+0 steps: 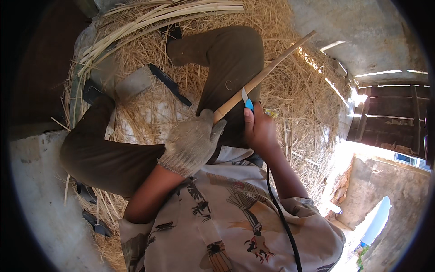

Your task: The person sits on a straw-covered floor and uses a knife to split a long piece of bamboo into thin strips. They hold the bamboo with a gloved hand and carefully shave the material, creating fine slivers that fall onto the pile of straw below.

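My left hand (192,140) wears a worn grey knit glove and is closed round the thick end of a long wooden stick (267,70). The stick slants up and right across my raised knee and tapers toward its far end. In my bare right hand (262,129) is a small knife (248,101) with a blue handle. Its short pale blade lies against the stick, a little beyond the gloved hand. A thin curled shaving (229,85) rests on my dark trousers.
Straw-like shavings (290,104) cover the floor around my legs. Long pale strips (167,18) are heaped at the far left. A dark, long knife-like tool (170,85) lies between my legs beside a grey slab (134,84). A black cord (283,217) hangs down my shirt. Walls stand on both sides.
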Demonstrator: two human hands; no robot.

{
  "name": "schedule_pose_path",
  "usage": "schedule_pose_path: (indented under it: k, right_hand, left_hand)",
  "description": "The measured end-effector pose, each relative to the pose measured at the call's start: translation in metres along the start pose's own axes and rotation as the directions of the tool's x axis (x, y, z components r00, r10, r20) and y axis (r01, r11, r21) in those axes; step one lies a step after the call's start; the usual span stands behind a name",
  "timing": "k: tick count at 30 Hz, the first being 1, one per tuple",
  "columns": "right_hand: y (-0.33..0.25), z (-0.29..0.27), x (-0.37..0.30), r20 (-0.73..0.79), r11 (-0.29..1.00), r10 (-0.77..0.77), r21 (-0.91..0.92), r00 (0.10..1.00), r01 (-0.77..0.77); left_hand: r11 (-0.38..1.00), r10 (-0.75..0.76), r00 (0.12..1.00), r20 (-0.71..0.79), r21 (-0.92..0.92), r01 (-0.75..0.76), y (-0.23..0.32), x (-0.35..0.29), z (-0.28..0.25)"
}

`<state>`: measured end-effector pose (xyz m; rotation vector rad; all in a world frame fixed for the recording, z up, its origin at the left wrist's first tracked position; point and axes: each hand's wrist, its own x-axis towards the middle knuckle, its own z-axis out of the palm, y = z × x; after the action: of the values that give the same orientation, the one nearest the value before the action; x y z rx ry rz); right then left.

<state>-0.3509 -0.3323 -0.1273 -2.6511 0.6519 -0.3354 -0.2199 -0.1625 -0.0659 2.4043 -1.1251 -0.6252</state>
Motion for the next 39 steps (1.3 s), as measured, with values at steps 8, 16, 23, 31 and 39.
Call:
schedule_pose_path:
  k: [8, 16, 23, 31, 39]
  right_hand:
    - [-0.004, -0.003, 0.0, -0.014, 0.999, -0.048, -0.011, 0.999, 0.048]
    - [-0.009, -0.005, 0.008, -0.027, 0.976, 0.156, 0.156, 0.987, -0.15]
    - [-0.014, -0.003, 0.007, -0.027, 0.972, 0.194, 0.144, 0.981, -0.188]
    - [-0.018, -0.005, 0.005, -0.021, 0.963, 0.23, 0.15, 0.973, -0.224]
    - [-0.02, -0.003, 0.009, -0.039, 0.932, 0.313, 0.202, 0.949, -0.3]
  left_hand:
    - [1.0, -0.022, 0.999, 0.03, -0.006, 0.023, -0.023, -0.047, -0.015]
    - [0.991, -0.132, 0.987, 0.088, -0.01, 0.134, -0.024, -0.067, -0.024]
    - [0.974, -0.225, 0.971, 0.079, 0.018, 0.224, -0.038, -0.117, -0.048]
    - [0.948, -0.312, 0.943, 0.115, 0.097, 0.302, -0.062, -0.162, -0.096]
    - [0.837, -0.532, 0.822, 0.202, -0.02, 0.547, -0.063, -0.227, -0.143]
